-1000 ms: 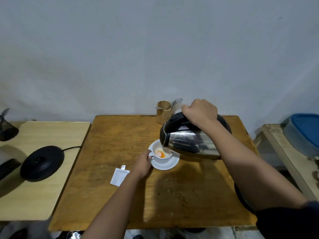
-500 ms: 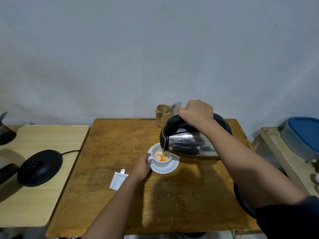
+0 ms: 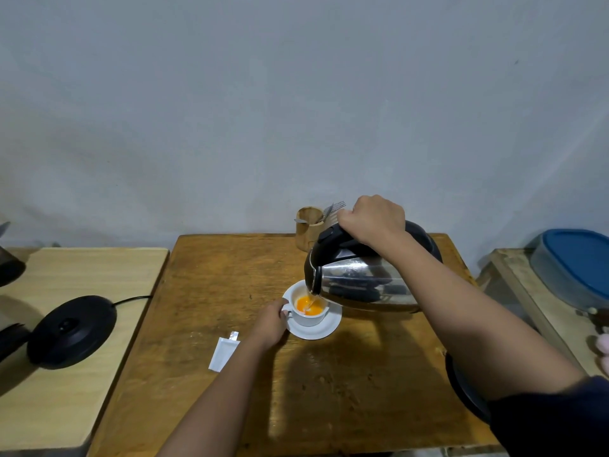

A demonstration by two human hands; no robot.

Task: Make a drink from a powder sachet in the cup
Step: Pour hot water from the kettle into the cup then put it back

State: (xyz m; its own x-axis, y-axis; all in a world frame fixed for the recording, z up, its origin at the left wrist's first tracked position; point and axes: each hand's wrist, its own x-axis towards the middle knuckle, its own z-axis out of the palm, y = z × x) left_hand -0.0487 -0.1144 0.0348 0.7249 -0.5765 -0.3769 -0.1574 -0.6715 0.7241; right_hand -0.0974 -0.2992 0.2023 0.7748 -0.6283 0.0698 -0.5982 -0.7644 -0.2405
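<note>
A white cup (image 3: 309,316) stands on a white saucer (image 3: 324,329) in the middle of the brown wooden table (image 3: 211,291). Orange liquid fills much of the cup. My right hand (image 3: 372,219) grips the black handle of a steel kettle (image 3: 362,282), tilted with its spout over the cup, and a thin stream of water falls in. My left hand (image 3: 270,324) holds the cup's handle at the saucer's left side. A torn white sachet (image 3: 224,352) lies flat on the table left of my left wrist.
A wooden holder (image 3: 308,229) with cutlery stands at the table's back edge behind the kettle. The black kettle base (image 3: 71,329) with its cord sits on a pale side table (image 3: 85,291) to the left. A blue-lidded container (image 3: 576,268) rests on a bench at right.
The orange liquid in the cup has risen and spread as the kettle keeps pouring. Both hands hold their places.
</note>
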